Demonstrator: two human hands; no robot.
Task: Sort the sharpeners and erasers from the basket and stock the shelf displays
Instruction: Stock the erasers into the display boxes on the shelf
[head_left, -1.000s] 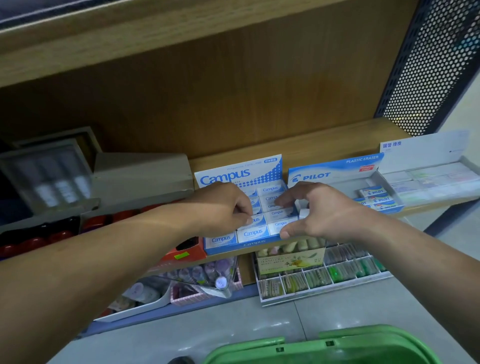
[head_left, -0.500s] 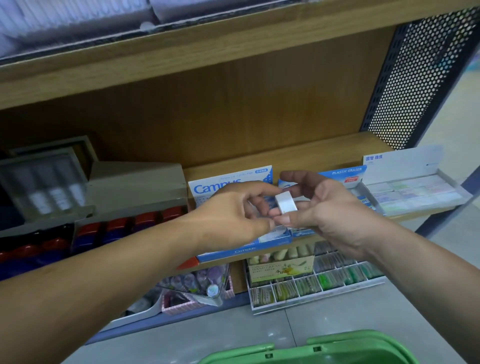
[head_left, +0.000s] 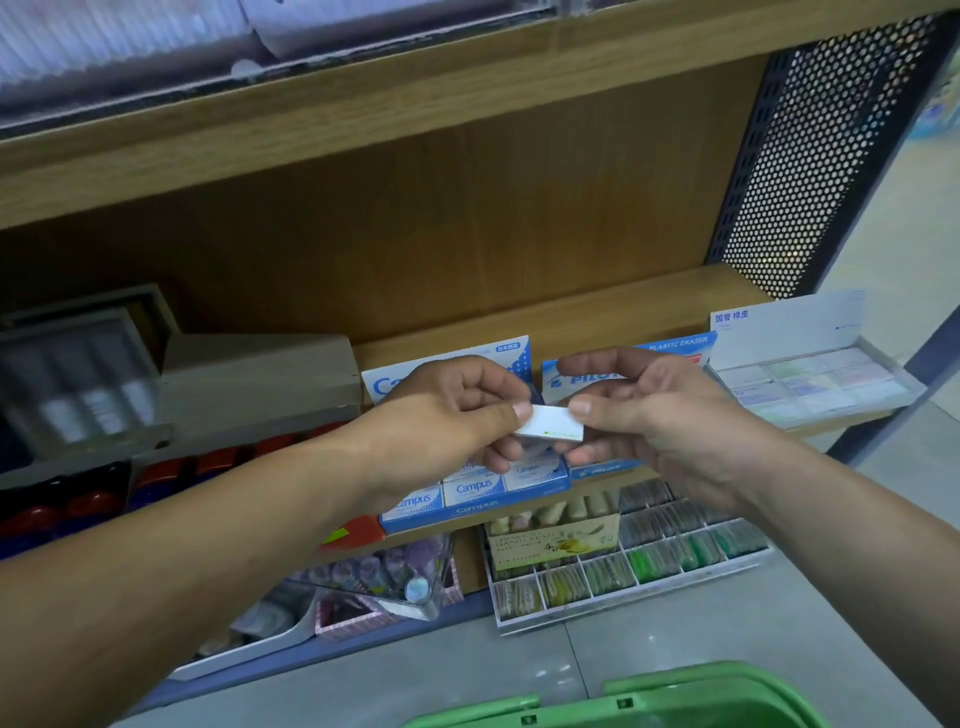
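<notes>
While the Campus display box (head_left: 498, 499) at the front edge of the shelf (head_left: 623, 312) showed filled front rows, the left hand (head_left: 447, 415) and right hand (head_left: 660, 410) pinched one white eraser (head_left: 553, 428) above it, not yet placed. With the basket (head_left: 675, 696) contents unseen, stocking seemed unfinished.

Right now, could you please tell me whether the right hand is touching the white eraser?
Touching. The head view shows the right hand pinching one end of the white eraser, thumb on top; the left hand pinches the other end.
</notes>
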